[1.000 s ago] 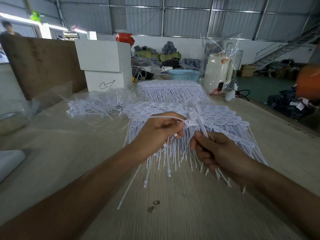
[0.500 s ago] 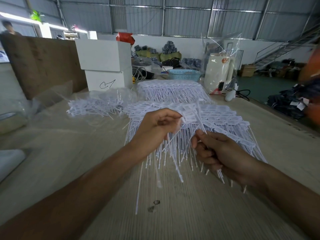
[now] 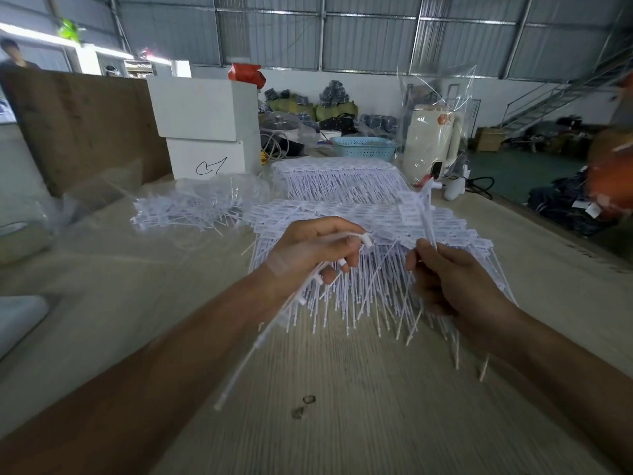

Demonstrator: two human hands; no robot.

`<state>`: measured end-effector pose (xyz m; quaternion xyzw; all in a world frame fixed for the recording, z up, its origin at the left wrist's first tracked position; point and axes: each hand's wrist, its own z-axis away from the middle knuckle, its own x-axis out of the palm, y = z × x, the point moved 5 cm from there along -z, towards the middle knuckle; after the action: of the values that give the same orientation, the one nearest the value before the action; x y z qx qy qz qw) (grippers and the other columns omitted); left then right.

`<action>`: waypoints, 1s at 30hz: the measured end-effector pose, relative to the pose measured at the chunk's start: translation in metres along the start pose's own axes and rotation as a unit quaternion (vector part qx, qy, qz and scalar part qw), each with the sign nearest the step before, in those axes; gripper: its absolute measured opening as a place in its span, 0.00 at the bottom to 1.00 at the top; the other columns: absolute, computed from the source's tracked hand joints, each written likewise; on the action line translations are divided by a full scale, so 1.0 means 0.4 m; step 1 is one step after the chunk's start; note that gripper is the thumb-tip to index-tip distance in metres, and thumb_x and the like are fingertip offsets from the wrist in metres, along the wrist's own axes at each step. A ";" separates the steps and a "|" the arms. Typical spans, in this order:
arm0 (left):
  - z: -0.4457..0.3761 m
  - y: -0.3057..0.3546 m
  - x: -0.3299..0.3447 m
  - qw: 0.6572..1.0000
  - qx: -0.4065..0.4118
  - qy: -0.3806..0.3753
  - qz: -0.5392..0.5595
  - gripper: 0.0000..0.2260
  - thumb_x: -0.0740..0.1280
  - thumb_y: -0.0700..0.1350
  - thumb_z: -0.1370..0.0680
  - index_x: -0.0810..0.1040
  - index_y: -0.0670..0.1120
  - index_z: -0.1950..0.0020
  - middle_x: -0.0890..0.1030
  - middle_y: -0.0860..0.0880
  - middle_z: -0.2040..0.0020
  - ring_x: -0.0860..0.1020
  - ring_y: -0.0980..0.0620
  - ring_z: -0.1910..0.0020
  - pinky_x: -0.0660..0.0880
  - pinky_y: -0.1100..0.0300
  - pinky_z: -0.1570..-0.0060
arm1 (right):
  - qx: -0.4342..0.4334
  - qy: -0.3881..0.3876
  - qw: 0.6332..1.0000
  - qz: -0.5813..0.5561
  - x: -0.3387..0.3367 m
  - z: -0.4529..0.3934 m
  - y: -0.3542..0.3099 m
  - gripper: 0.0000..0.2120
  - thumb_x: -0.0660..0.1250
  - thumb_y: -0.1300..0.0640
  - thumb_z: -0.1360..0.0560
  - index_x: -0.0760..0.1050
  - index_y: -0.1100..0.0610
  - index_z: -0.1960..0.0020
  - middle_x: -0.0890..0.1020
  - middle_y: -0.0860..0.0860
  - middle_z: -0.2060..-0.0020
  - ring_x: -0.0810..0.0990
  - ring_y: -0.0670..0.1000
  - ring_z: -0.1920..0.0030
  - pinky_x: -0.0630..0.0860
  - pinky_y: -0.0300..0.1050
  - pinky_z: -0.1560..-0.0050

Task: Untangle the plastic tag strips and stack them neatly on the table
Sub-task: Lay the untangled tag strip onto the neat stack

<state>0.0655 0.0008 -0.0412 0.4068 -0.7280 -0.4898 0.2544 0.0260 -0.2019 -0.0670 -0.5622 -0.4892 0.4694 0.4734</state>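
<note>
At the middle of the pale wooden table [image 3: 342, 389], the fanned stack of white plastic tag strips [image 3: 394, 228] lies with flat label heads toward twelve o'clock and thin tails toward six. The left hand [image 3: 308, 252] curls round a few loose strips, one tail trailing toward seven o'clock. The right hand [image 3: 452, 279], at three o'clock from it and apart, pinches a strip whose head stands up toward twelve. These strips look very light, springy and slick, and the tails likely snag; hold near the stiffer head, I judge. At ten o'clock sits a tangled heap of strips in clear film [image 3: 191, 207]; at twelve a second stack [image 3: 339, 180], then a white foam box [image 3: 205, 121].
</note>
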 end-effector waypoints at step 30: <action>0.011 0.004 0.026 0.898 0.122 0.049 -0.420 0.05 0.69 0.44 0.20 0.83 0.47 0.47 0.84 0.50 0.54 0.81 0.53 0.55 0.77 0.52 0.53 | -0.112 -0.027 0.991 0.069 0.060 0.044 -0.043 0.18 0.63 0.50 0.19 0.82 0.60 0.59 0.65 0.53 0.76 0.61 0.48 0.77 0.60 0.37 0.76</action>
<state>0.0558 -0.0054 -0.0417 0.7261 -0.5299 -0.4381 0.0089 0.0087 -0.1757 -0.0535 -0.6314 -0.5113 0.4581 0.3607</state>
